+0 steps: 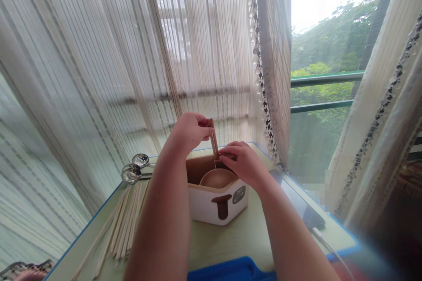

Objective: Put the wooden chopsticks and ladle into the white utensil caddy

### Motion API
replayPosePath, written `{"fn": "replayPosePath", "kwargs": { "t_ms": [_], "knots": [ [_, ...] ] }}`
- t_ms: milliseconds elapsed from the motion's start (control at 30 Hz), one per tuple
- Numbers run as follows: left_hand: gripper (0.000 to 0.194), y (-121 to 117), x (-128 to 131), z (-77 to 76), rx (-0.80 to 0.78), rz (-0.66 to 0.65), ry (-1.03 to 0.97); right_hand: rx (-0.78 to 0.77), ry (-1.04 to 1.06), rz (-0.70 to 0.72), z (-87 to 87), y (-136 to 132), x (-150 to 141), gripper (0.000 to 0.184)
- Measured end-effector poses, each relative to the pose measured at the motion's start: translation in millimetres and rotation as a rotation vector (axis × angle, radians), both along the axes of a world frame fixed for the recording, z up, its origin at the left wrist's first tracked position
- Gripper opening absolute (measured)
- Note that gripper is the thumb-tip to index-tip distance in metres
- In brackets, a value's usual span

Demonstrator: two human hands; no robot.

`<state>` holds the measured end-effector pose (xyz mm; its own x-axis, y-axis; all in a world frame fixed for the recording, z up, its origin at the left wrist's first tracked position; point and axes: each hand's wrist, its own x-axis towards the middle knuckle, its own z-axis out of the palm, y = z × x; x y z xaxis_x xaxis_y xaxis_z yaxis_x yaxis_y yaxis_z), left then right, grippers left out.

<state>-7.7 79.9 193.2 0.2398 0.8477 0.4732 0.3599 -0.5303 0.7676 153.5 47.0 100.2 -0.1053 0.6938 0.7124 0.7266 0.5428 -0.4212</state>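
I'm scanning from my remote seat now, and here's a dark grey label (239, 195) on the side of the white box (203, 206), but it's too small and blurred: I can't read a single word!

Head view, forward over table (231, 239)

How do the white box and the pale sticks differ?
The white box is wide and hollow; the pale sticks are thin and long. The left hand and right hand are at the box, but neither touches the sticks. Both things rest on the table.
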Motion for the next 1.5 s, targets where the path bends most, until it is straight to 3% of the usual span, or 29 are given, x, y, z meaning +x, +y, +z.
{"fn": "replayPosePath", "kwargs": {
  "t_ms": [633,1000,1500],
  "knots": [
    [0.025,-5.2,3.2,2.8,-0.056,0.010,0.011,-0.013,-0.032,0.010,-0.4,0.6,1.1,0.018],
    [0.008,-4.0,-0.9,1.0,-0.092,0.002,0.188,-0.015,-0.067,0.009,0.0,0.8,1.7,0.019],
    [0.012,-9.9,3.2,3.0,-0.163,0.031,0.086,0.010,-0.154,0.032,-0.3,1.1,3.9,0.020]
  ]
}}
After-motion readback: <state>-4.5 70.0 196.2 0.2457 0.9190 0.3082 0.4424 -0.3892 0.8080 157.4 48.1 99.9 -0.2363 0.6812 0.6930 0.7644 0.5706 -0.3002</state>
